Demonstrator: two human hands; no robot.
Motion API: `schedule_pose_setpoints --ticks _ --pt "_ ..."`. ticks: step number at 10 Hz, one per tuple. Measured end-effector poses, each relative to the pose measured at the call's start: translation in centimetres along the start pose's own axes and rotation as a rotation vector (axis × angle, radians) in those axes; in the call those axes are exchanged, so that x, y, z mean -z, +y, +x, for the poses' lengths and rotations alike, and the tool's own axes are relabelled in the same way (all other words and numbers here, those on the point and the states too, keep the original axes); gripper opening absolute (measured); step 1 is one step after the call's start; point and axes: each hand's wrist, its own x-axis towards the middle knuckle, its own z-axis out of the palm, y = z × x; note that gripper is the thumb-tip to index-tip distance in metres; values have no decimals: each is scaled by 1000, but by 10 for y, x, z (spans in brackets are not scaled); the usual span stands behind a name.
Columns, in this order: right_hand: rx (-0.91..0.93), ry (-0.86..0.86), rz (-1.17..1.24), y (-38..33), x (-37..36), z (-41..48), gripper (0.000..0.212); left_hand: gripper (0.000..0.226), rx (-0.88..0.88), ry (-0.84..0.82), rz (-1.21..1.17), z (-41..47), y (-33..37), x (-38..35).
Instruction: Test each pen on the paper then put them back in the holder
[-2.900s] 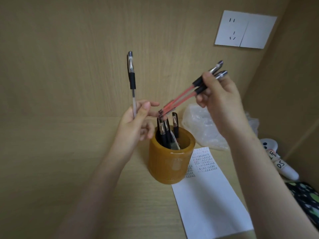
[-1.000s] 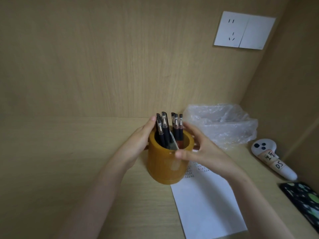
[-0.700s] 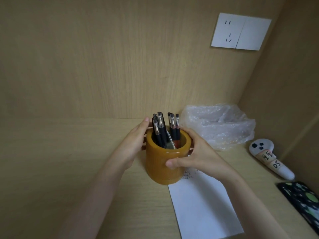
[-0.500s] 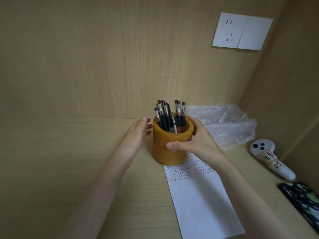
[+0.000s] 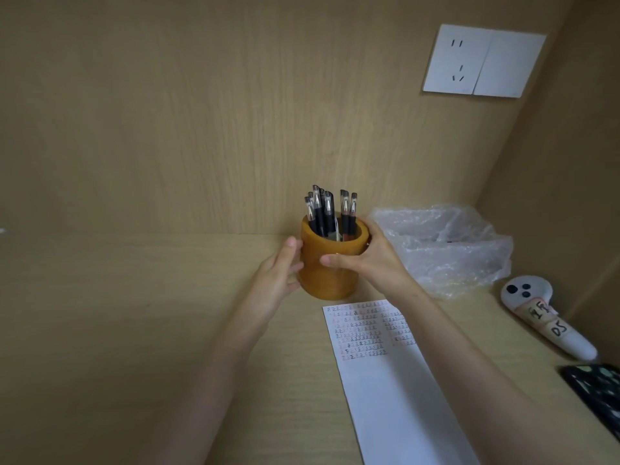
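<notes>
An amber round pen holder (image 5: 327,278) stands on the wooden desk near the back wall. Several capped pens (image 5: 330,209) stick up out of it, black ones at the left and two with reddish barrels at the right. My right hand (image 5: 364,260) wraps the holder's right side, thumb across its front. My left hand (image 5: 278,276) rests flat against its left side, fingers apart. A white strip of paper (image 5: 392,380) lies in front of the holder, its top part filled with rows of small pen marks.
A crumpled clear plastic bag (image 5: 443,246) lies right of the holder. Further right lie a white controller (image 5: 543,317) with a handwritten label and a dark patterned object (image 5: 597,394) at the frame's edge. A white wall socket (image 5: 483,60) sits high on the back panel.
Both hands dropped their pens into the holder, then took hold of it. The holder slid away from me off the paper's top, uncovering the written rows.
</notes>
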Motion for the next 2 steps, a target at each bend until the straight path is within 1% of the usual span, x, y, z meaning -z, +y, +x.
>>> schedule_pose_setpoints --ticks 1,2 --pt "-9 -51 -2 1 1 1 93 52 -8 -19 1 2 -4 2" --pt "-42 -11 45 -5 5 -5 98 49 -25 13 9 3 -5 3"
